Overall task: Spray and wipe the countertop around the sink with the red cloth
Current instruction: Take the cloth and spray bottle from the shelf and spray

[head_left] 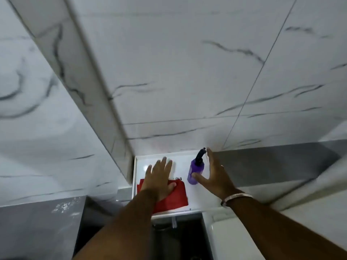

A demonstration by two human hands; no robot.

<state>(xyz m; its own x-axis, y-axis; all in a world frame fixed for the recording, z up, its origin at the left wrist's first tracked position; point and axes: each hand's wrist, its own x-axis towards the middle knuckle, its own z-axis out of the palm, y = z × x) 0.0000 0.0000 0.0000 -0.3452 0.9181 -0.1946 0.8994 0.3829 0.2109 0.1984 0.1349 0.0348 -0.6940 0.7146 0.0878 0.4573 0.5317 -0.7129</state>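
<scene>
The head view was tilted upward, so grey-veined marble wall tiles (187,72) filled most of the frame and the work area sat low in the picture. A small white worktop (180,166) lay below the tiles, bounded on its left by a projecting tiled column (90,91).

The red cloth (174,196) lay flat on the near left part of the worktop. The left hand (159,177) rested palm down on the cloth's far edge, fingers spread wide and extended onto the bare white surface beyond it; it gripped nothing.

The purple spray bottle (195,171), fitted with a black trigger head, stood just right of the cloth and apart from it. The right hand (212,175) was open wide around the bottle, thumb touching the lower body and fingers raised beside the trigger head. The grasp was not closed. A pale metal bangle (236,197) sat on the right wrist.

A dark recess (178,237) was visible below the worktop's near edge; its contents could not be made out.
</scene>
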